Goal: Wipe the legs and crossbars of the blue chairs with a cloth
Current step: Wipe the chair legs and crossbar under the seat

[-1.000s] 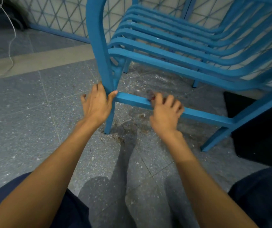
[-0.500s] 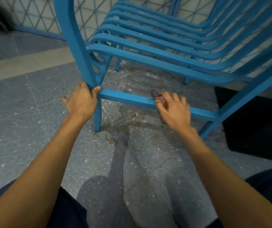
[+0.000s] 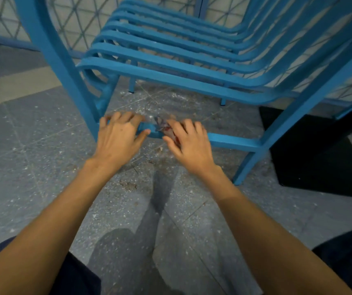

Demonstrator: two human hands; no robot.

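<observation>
Where the low crossbar (image 3: pixel 232 141) of the blue chair (image 3: pixel 170 60) runs between its two near legs, a small crumpled cloth (image 3: pixel 166 129), grey with a red patch, is pressed against the bar. It is held there by the right hand (image 3: pixel 188 141), whose fingers are curled over it. At nine o'clock from the cloth, the left hand (image 3: pixel 117 137) is laid over the same bar, just beside the left leg (image 3: pixel 70 81). Its fingers are spread and blurred and its thumb lies along the near face, pointing toward the cloth. Whether the bar is actually clasped cannot be told.

At twelve o'clock from the hands, the slatted seat is seen curving up into the backrest toward two o'clock. The right leg (image 3: pixel 298 116) slants down to the floor (image 3: pixel 21 167) at four o'clock from the cloth.

The floor is made of grey speckled tiles. Brownish grime and pale dust are scattered under the seat and around six o'clock from the bar, where shadows of the arms fall. A beige strip (image 3: pixel 15 86) is laid across the tiles at ten o'clock. A black block (image 3: pixel 319 156) stands at three o'clock, just beside the right leg. Behind the chair, a pale wall (image 3: pixel 75 24) patterned with crossing lines is seen from eleven to one o'clock.
</observation>
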